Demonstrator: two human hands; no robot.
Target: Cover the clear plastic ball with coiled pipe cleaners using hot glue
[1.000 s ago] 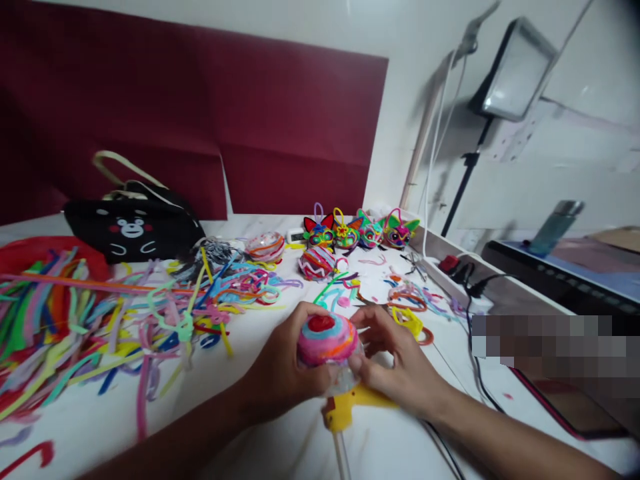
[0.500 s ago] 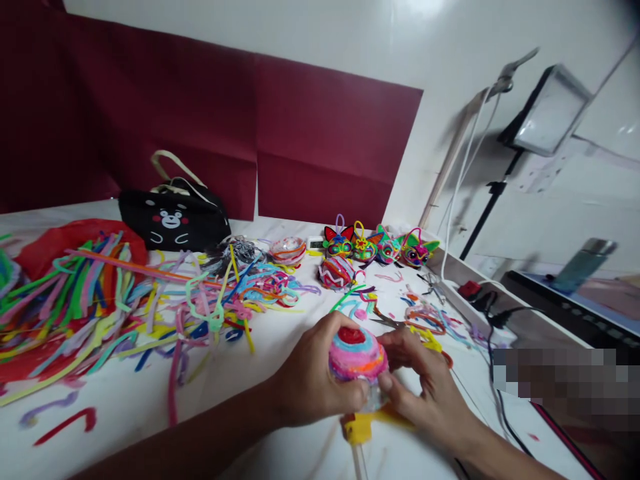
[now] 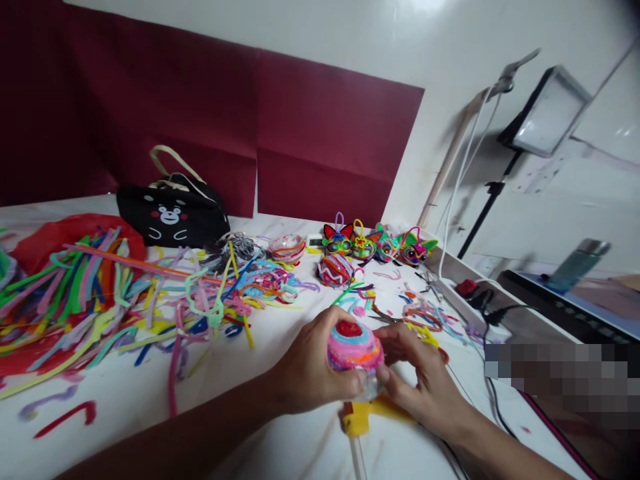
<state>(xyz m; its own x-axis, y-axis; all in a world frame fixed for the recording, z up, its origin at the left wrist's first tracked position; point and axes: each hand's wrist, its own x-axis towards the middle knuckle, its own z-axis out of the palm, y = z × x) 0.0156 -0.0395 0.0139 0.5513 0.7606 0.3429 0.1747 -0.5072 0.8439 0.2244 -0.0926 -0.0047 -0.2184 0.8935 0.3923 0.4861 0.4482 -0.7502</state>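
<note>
Both hands hold a small round ball (image 3: 353, 344) wrapped in pink, blue and orange pipe cleaner with a red centre on top. My left hand (image 3: 310, 368) cups it from the left, fingers curled round it. My right hand (image 3: 425, 383) grips it from the right, thumb pressed against its lower edge. A yellow glue gun (image 3: 367, 417) lies on the white table (image 3: 280, 453) just under the hands.
A big heap of loose coloured pipe cleaners (image 3: 115, 300) covers the left of the table, with a red bag (image 3: 60, 233) and a black bear-face bag (image 3: 170, 217) behind. Finished cat-face ornaments (image 3: 377, 245) stand at the back. Scissors (image 3: 385, 320), a power strip (image 3: 470, 293) and cables lie to the right.
The view has swung to the right and settled. Both hands have kept hold of the ball, and my right thumb has shifted slightly along its lower edge.
</note>
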